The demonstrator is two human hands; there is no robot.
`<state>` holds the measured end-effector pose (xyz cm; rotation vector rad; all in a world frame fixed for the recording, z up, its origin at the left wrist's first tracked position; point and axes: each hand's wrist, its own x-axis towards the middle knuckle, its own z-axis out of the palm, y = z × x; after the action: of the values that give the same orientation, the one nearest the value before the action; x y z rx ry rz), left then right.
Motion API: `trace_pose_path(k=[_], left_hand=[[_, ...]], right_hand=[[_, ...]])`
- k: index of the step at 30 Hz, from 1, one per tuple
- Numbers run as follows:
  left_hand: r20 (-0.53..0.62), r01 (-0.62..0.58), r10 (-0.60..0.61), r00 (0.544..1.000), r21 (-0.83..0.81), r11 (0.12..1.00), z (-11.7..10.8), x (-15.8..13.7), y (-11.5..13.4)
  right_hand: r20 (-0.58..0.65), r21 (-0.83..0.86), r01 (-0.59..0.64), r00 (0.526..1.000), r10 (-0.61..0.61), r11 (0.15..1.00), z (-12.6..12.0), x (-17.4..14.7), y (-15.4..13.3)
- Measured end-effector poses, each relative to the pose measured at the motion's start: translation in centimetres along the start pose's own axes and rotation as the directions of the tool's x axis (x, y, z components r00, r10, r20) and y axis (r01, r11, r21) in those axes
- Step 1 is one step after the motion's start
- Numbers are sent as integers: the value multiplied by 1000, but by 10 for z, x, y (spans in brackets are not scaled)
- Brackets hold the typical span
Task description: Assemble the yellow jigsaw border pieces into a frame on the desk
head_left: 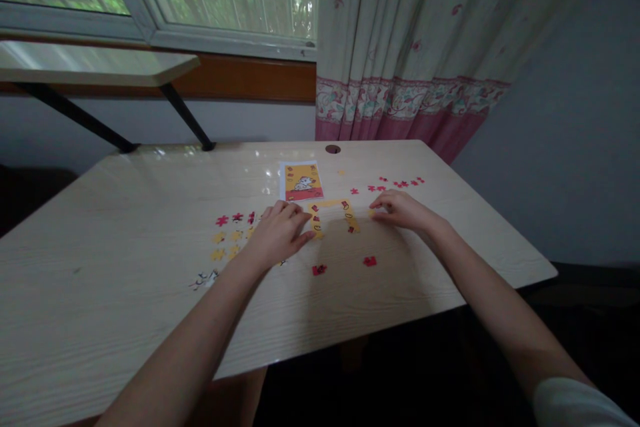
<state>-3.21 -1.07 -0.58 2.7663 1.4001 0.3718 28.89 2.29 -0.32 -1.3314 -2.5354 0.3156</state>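
Observation:
A partly joined jigsaw frame of yellow pieces with red marks lies on the table, forming a top edge and two sides. My left hand rests at its left side, fingers apart, thumb and fingertips at the yellow edge. To the right of the frame, my right hand pinches a small yellow puzzle piece between thumb and finger. Two red puzzle pieces, one on the left and one on the right, lie below the frame. Behind it is a picture card with a white animal on yellow and red.
Rows of loose red pieces, yellow pieces and white pieces lie left of my left hand. More red pieces are scattered at the back right. A raised shelf stands at the back left, near a cable hole and curtain.

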Motion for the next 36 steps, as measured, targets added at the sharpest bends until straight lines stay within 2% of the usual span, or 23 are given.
trace_pose_path(k=[12,20,27,29,34,36], left_hand=[[-34,-32,33,999,38,999,2,-1,-9],[-46,-36,37,998,31,999,2,-1,-10],[-92,11,-5,996,72,997,-4,-2,-15],[-113,31,-21,993,82,996,-5,-3,-18],[-111,15,-6,994,83,996,-3,-3,-21],[-109,7,2,994,84,996,-2,-3,-21]], right_hand=[[55,69,-117,992,114,991,0,1,-1],[98,226,78,990,-102,971,1,0,6],[106,129,-32,994,18,991,2,-3,0],[136,154,-7,991,-14,988,2,-3,-2],[177,306,126,966,-187,943,-1,-3,-5],[184,324,139,961,-207,936,-3,-4,-5]])
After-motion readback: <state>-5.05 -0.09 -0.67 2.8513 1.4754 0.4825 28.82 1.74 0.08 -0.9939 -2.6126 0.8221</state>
